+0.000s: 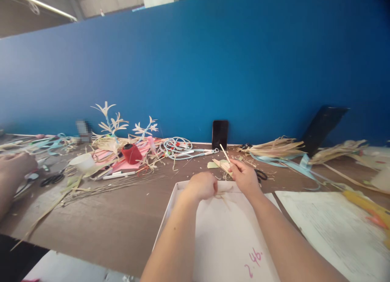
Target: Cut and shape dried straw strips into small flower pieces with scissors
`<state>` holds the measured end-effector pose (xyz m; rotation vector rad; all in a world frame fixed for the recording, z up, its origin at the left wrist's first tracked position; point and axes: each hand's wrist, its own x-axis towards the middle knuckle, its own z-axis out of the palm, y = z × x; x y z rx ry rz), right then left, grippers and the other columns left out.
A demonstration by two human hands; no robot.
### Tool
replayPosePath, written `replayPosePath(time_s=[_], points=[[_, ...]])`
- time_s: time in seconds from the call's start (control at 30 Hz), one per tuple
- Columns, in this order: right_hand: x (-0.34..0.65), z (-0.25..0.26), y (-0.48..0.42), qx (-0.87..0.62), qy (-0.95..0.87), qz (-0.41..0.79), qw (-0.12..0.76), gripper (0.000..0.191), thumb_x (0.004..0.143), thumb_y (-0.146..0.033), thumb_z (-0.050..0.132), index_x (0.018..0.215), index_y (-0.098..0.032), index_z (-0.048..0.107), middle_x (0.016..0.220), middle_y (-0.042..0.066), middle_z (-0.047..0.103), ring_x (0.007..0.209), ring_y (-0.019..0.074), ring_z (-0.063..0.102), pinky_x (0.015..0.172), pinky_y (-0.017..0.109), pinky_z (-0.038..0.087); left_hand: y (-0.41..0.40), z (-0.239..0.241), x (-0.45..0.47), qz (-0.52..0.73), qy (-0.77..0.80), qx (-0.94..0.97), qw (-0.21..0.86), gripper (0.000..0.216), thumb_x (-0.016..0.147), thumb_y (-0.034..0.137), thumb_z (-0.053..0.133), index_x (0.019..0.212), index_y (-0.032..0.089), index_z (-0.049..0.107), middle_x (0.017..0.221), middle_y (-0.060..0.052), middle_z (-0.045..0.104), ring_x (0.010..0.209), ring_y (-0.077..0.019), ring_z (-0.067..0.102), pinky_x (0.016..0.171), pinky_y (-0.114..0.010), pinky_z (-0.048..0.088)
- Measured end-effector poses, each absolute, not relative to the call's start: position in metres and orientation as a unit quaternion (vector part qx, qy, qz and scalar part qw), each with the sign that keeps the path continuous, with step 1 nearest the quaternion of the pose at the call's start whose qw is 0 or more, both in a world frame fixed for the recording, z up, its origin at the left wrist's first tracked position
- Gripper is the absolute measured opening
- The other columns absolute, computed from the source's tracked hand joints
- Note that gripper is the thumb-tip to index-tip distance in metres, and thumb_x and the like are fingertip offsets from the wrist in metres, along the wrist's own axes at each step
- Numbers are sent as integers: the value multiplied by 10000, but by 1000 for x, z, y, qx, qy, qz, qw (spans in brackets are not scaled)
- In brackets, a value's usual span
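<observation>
My right hand [246, 177] is pinched round a thin pale stick [224, 153], which points up and to the left. My left hand [203, 185] is closed over the far end of a shallow white box [231, 241]; its fingertips are turned away, so what they hold is hidden. Thin pale plant strands [224, 200] lie in the box beside that hand, slightly blurred. Just beyond the box, pale husk pieces [224, 165] lie on the table. Black scissors [261, 175] lie partly behind my right hand.
A phone [219, 134] leans on the blue partition [195, 71]. To the left are husk flowers [112, 123], a red spool [131, 153], a white cup [82, 162] and wires [112, 188]. Another person's hand [18, 164] is far left. Printed sheets [329, 229] lie right.
</observation>
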<state>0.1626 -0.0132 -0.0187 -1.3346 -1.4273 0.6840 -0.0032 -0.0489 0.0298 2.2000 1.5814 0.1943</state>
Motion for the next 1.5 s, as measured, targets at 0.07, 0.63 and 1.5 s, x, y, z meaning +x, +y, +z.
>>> replayPosePath(time_s=[0.07,0.63,1.5], points=[[163,-19,-13,-555,-594,281,510,426,762,-384,493,1076,-145,652,688,43,669,442,123,481,449,248,384,-49,33,-7,54,590,776,216,201,525,70,576,609,211,691,618,-46,645,490,-165,530,575,-280,419],[162,-20,-14,-563,-597,282,496,411,770,-382,496,1074,-148,646,700,40,654,450,118,478,453,244,380,-55,41,-6,6,585,774,243,191,495,63,583,596,199,670,588,-41,630,519,-171,541,583,-281,422],[162,-19,-13,-524,-556,321,560,400,758,-395,551,1066,-162,659,662,20,618,438,92,447,442,233,379,-39,24,-20,252,415,666,566,247,623,295,689,809,148,619,730,-37,659,647,-117,574,595,-231,419]])
